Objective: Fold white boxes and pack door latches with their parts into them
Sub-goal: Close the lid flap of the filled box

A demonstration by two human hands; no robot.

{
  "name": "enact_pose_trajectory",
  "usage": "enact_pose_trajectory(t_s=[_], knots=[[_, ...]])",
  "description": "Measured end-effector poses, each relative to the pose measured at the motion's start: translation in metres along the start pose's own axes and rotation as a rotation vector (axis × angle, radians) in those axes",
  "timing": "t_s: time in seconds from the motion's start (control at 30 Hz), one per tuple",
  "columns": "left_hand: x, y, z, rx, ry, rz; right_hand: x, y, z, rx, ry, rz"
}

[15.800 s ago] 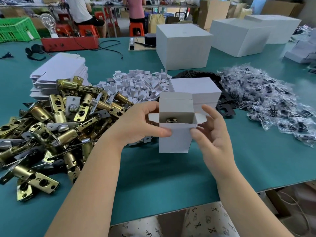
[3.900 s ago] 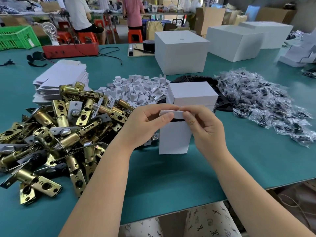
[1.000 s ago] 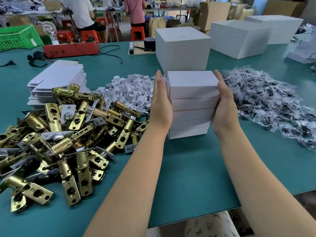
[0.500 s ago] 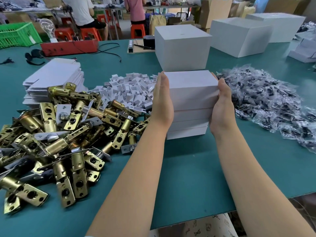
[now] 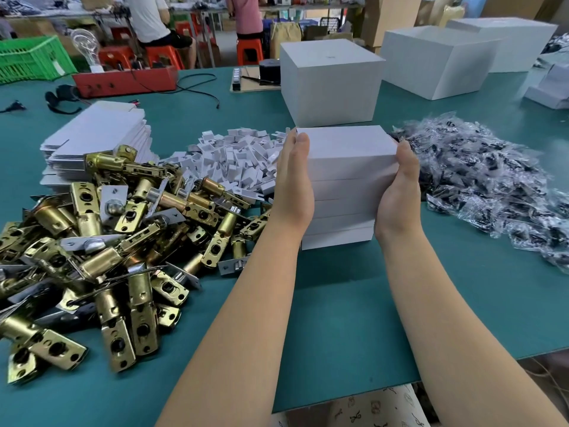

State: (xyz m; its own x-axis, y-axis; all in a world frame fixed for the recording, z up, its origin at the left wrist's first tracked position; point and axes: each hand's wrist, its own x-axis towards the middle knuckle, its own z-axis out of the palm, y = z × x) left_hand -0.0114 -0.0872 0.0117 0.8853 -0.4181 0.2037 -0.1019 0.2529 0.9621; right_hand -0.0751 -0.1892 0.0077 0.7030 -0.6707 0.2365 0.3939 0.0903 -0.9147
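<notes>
White boxes (image 5: pixel 345 167): we square the packed stack.
Hands: left hand (image 5: pixel 294 183) and right hand (image 5: pixel 398 192) press flat, fingers straight.
Next: we judge fold another.

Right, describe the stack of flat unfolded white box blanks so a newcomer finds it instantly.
Start at the teal table and go to its left side, behind the heap of brass door latches. There lies the stack of flat white cardboard box blanks. Unlike the pile of small white folded inserts beside it, its sheets are large and lie flat.
</notes>
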Motion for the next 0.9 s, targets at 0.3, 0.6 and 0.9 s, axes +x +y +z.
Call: enact_pose_trajectory(t_s=[0.3,0.6,0.9], knots=[[-0.004,-0.001,0.006,0.005,0.092,0.024,0.000,0.002,-0.009,-0.154,-0.040,0.016],[-0.010,0.006,0.006,0.096,0.110,0.008,0.004,0.010,-0.021,-0.121,-0.120,0.098],[0.016,0.043,-0.073,0.642,0.144,0.099,-0.033,0.000,-0.009,-0.433,0.084,-0.966]])
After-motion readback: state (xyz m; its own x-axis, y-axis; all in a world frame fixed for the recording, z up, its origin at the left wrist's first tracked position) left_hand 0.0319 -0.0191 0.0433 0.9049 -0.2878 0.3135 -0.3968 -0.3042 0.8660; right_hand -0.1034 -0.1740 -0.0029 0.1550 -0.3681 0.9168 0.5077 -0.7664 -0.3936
